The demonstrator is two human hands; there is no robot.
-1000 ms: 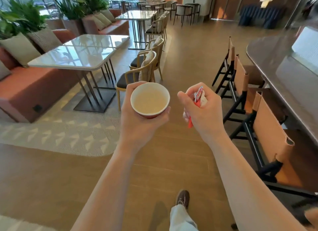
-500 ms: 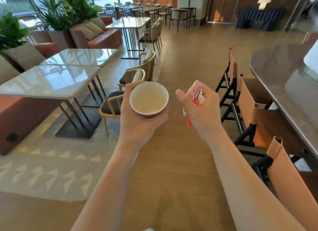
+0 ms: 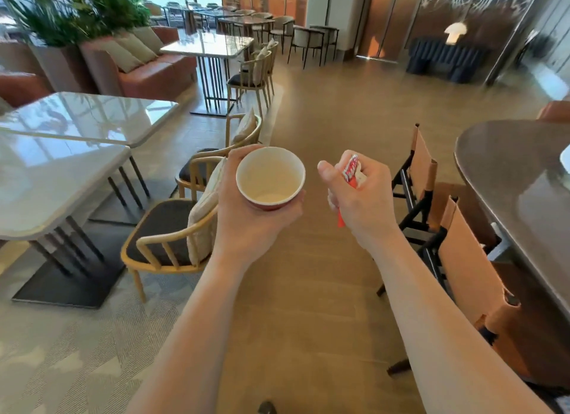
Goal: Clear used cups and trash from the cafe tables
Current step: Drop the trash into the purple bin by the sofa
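**Cup and trash in hand; disposal not yet done**

My left grip (image 3: 246, 219) wraps around the red paper cup (image 3: 270, 182), which is upright and looks drained. Just to its right, my right grip (image 3: 361, 200) is clenched on a crumpled red-and-white wrapper (image 3: 351, 173). Both items hang over the floor (image 3: 308, 290), between the pale counter (image 3: 61, 179) on the left and the dark counter (image 3: 509, 179) on the right. I judge pickup complete for these two. No bin is in view, so drop-off remains.
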